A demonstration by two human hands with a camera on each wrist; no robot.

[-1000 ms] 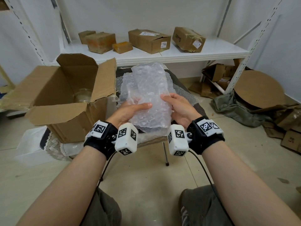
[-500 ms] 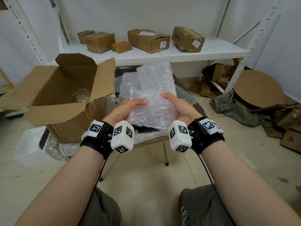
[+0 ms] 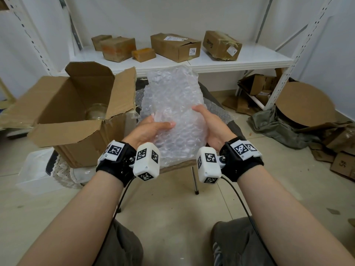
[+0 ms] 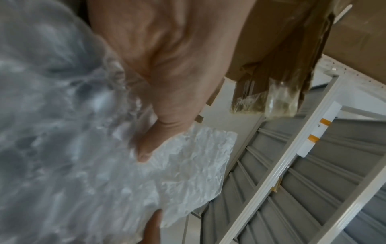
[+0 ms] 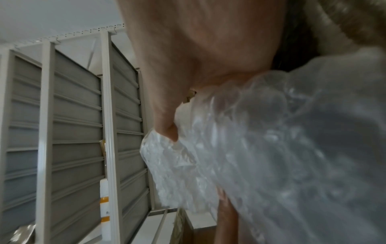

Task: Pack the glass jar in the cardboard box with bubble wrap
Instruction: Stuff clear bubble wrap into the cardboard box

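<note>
A folded sheet of clear bubble wrap [image 3: 175,110] is held upright in front of me, above a stool. My left hand [image 3: 151,126] grips its left edge, thumb across the front. On the other edge my right hand [image 3: 208,121] holds it, fingers behind. The wrist views show the bubble wrap [image 4: 83,165] under the left thumb, and the bubble wrap [image 5: 271,156] under the right thumb. The open cardboard box [image 3: 63,120] stands at my left with its flaps up. The glass jar [image 3: 95,112] stands inside it, partly hidden by the front flap.
A white shelf [image 3: 240,60] behind carries several closed cardboard boxes [image 3: 175,46]. More bubble wrap [image 3: 219,112] lies on the stool [image 3: 194,175]. Flattened cardboard, a round board [image 3: 305,104] and grey cloth [image 3: 278,127] lie on the floor at right. A clear plastic bin [image 3: 36,173] sits at lower left.
Both hands have raised the bubble wrap slightly and drawn it toward me, tilting it more upright. The box and jar have not moved.
</note>
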